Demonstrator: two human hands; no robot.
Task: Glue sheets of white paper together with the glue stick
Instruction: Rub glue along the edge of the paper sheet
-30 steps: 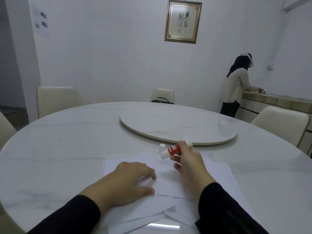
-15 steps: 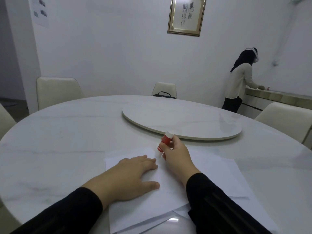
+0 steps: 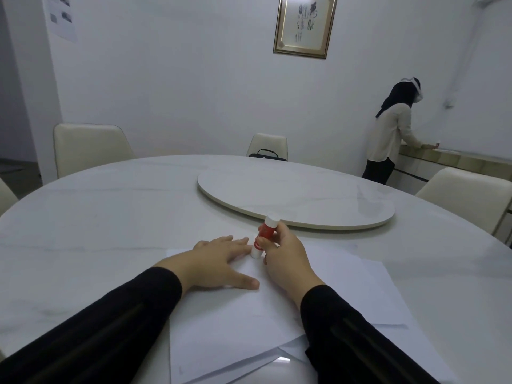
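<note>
White sheets of paper are lying in a loose overlapping stack on the near part of the round marble table, their near corners running out under two black sleeves that are cutting off part of the stack. The left hand is lying flat on the top sheet, fingers straight and spread, thumb stretched out toward the right. Just beside it the right hand is gripping the red glue stick, fingers curled round its barrel; the stick is standing tilted with its lower white end down at the paper's far edge. That lower tip is partly hidden by the fingers, so whether it is touching the sheet cannot be told. Beyond the paper a raised turntable is sitting at the table's middle. Past the table, cream chairs are standing, one holding a dark bag only half visible. A person is standing at a counter beyond the table on the right, and a framed picture, cut off at the top, is hanging on the wall.
</note>
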